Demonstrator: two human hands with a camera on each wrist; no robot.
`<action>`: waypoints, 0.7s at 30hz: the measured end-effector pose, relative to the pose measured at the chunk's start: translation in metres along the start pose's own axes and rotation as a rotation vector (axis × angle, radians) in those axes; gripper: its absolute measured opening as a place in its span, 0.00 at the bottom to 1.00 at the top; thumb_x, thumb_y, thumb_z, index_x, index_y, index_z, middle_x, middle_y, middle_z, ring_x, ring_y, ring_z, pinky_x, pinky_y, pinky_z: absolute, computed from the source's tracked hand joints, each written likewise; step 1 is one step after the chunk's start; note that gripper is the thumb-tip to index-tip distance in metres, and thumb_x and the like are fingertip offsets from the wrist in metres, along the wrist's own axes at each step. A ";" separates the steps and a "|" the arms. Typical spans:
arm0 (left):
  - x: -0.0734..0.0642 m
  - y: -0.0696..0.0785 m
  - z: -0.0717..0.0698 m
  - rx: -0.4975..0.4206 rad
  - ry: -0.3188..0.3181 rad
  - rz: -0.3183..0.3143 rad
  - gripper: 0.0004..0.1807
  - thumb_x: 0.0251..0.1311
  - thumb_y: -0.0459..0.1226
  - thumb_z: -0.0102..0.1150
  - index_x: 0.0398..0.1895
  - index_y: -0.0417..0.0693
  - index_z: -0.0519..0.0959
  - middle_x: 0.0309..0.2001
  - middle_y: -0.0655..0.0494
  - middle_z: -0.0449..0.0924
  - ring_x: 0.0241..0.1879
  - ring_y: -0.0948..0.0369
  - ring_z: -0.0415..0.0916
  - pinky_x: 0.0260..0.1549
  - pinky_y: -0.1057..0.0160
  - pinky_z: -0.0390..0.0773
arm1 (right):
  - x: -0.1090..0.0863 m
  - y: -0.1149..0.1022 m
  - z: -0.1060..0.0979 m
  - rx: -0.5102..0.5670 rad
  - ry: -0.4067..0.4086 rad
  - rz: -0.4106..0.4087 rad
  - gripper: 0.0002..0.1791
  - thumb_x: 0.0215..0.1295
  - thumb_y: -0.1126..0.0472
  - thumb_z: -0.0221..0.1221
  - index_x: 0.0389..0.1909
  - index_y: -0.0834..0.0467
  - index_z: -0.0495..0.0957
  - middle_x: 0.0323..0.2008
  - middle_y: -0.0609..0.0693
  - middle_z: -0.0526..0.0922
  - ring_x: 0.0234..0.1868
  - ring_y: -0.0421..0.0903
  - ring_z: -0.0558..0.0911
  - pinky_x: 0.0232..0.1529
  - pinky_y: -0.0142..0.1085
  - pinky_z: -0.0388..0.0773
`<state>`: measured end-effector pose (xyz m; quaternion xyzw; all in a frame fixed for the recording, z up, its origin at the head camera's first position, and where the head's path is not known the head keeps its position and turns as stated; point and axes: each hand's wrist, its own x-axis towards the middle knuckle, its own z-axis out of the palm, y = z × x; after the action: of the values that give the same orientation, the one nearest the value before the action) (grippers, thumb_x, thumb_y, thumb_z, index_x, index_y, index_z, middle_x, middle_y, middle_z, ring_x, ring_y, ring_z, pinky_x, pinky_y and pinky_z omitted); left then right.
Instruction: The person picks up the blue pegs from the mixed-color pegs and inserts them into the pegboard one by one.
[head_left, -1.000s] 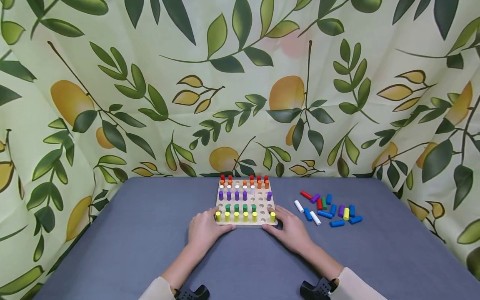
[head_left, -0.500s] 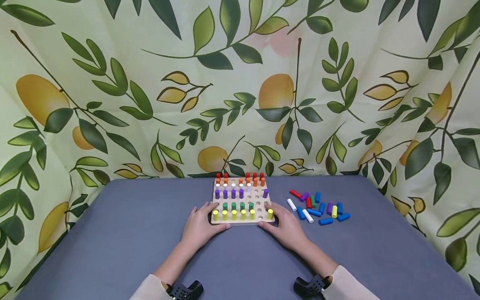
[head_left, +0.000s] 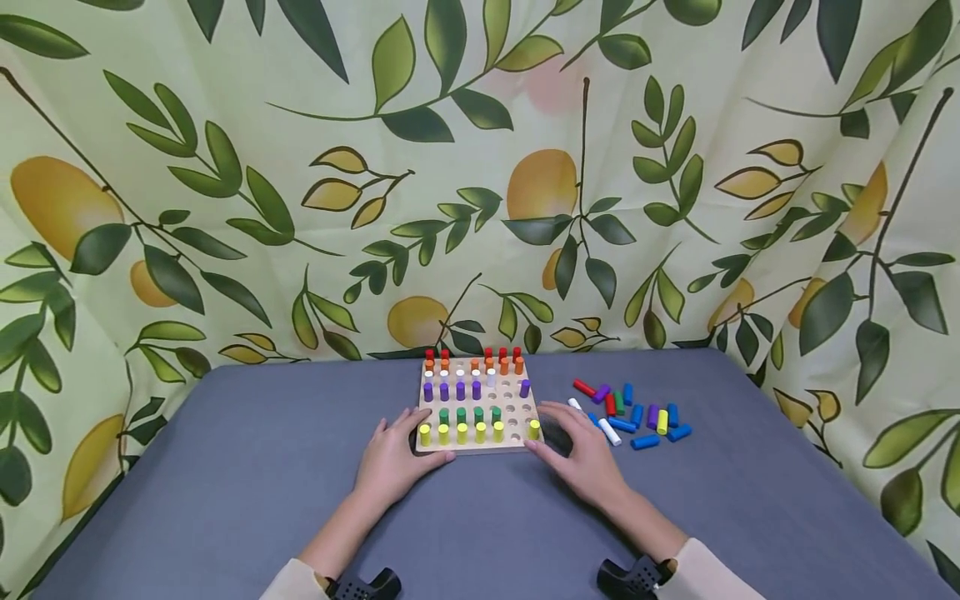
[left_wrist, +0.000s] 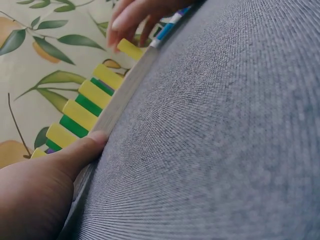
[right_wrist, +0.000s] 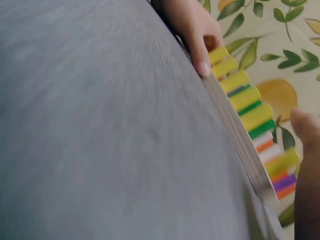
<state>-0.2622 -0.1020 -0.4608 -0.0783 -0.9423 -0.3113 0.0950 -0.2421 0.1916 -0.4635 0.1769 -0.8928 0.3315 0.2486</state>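
A wooden pegboard [head_left: 491, 402] lies on the table in the head view. It carries rows of yellow pegs [head_left: 461, 433], green pegs [head_left: 478, 414], purple pegs [head_left: 461, 390], white, orange and red pegs, with bare holes among them. My left hand [head_left: 392, 458] grips the board's near left corner; in the left wrist view the thumb [left_wrist: 92, 142] lies against its front edge. Close by the near right corner is my right hand [head_left: 585, 454], fingers loosely bent and holding nothing. In the right wrist view its thumb [right_wrist: 307, 125] stands apart from the board edge.
To the right of the board lie loose pegs, among them a blue peg [head_left: 644, 442], a white peg [head_left: 609, 432] and a red peg [head_left: 584, 387]. The grey-blue tabletop [head_left: 247, 467] reaches back to a leaf-print curtain [head_left: 465, 167].
My right hand has come away from the board's right corner, moving slightly right. The left hand keeps its grip. The whole head view has shifted, with the scene sliding left.
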 end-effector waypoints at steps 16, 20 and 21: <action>-0.001 0.000 0.002 0.003 -0.015 0.010 0.45 0.46 0.58 0.76 0.66 0.46 0.76 0.67 0.38 0.75 0.72 0.43 0.69 0.75 0.36 0.55 | -0.046 0.053 -0.075 -0.212 0.127 0.151 0.28 0.50 0.58 0.77 0.53 0.58 0.82 0.49 0.57 0.86 0.54 0.56 0.80 0.52 0.59 0.76; -0.002 0.000 0.002 0.008 -0.015 0.008 0.45 0.47 0.59 0.76 0.66 0.47 0.77 0.67 0.38 0.75 0.71 0.43 0.69 0.75 0.36 0.56 | -0.047 0.058 -0.083 -0.228 0.080 0.217 0.28 0.52 0.57 0.76 0.54 0.59 0.82 0.50 0.61 0.84 0.54 0.61 0.80 0.52 0.63 0.76; -0.002 0.000 0.002 0.008 -0.014 0.008 0.44 0.46 0.59 0.76 0.66 0.47 0.77 0.67 0.38 0.75 0.71 0.43 0.69 0.75 0.36 0.57 | -0.046 0.058 -0.083 -0.233 0.065 0.228 0.27 0.53 0.56 0.76 0.54 0.59 0.82 0.50 0.61 0.84 0.54 0.61 0.80 0.52 0.63 0.76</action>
<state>-0.2604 -0.1011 -0.4624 -0.0837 -0.9438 -0.3067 0.0900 -0.2057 0.2967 -0.4636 0.0337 -0.9309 0.2573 0.2570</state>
